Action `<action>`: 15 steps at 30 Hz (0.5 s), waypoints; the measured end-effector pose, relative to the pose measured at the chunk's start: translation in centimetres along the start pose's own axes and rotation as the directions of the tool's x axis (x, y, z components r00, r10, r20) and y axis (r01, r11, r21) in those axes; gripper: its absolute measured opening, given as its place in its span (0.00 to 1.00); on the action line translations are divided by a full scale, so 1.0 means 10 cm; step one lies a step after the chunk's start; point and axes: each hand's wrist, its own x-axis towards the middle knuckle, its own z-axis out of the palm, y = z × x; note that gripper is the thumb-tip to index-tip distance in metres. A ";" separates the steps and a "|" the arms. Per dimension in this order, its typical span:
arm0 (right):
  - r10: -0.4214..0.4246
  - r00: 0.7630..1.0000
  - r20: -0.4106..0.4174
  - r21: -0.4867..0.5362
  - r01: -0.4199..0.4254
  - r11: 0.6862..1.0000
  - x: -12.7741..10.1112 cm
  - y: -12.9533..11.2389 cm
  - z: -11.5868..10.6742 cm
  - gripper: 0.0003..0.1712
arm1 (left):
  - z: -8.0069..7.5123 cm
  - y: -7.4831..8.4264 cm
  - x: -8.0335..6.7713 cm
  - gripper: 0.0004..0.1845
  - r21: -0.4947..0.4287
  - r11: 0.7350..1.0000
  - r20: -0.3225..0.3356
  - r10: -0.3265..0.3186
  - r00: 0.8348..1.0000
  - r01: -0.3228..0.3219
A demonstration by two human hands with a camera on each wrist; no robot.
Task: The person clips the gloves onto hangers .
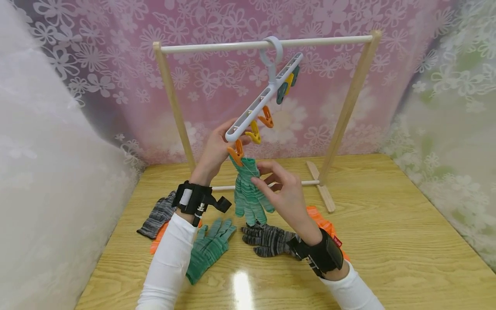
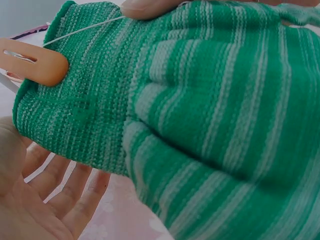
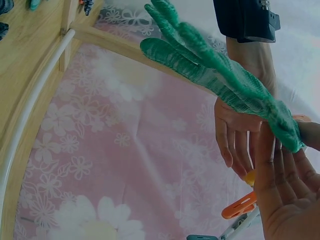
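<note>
A green striped knit glove [image 1: 249, 189] hangs fingers down from an orange clip [image 1: 237, 153] at the near end of a white hanger [image 1: 252, 113]. My right hand [image 1: 284, 193] pinches the glove near its cuff between thumb and fingers. A thin white thread [image 2: 82, 31] runs from the cuff edge to my right thumb. Beside the clip and partly behind the hanger is my left hand [image 1: 215, 150]. Its fingers [image 3: 241, 145] extend loosely behind the glove in the right wrist view, with nothing seen gripped. The clip bites the cuff edge in the left wrist view.
The hanger hooks over the white rod [image 1: 217, 46] of a wooden stand [image 1: 345, 112]. Other clips hang along it, including a yellow one [image 1: 253, 132]. On the table [image 1: 387, 241] lie another green glove [image 1: 209, 249], grey-black gloves [image 1: 269, 240] and orange gloves [image 1: 319, 219].
</note>
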 end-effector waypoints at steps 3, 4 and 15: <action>0.002 1.000 0.022 -0.019 -0.002 1.000 -0.02 0.02 0.00 0.18 | 0.00 0.00 0.01 0.23 -0.017 1.000 0.016 0.006 1.000 -0.006; 0.000 1.000 0.030 -0.028 0.000 1.000 -0.03 0.02 0.00 0.18 | 0.00 0.00 0.01 0.23 -0.022 1.000 0.018 0.007 1.000 -0.006; 0.055 0.990 0.129 -0.144 -0.036 0.989 -0.20 0.27 -0.16 0.19 | -0.02 0.07 -0.03 0.22 -0.008 1.000 0.007 0.027 1.000 -0.027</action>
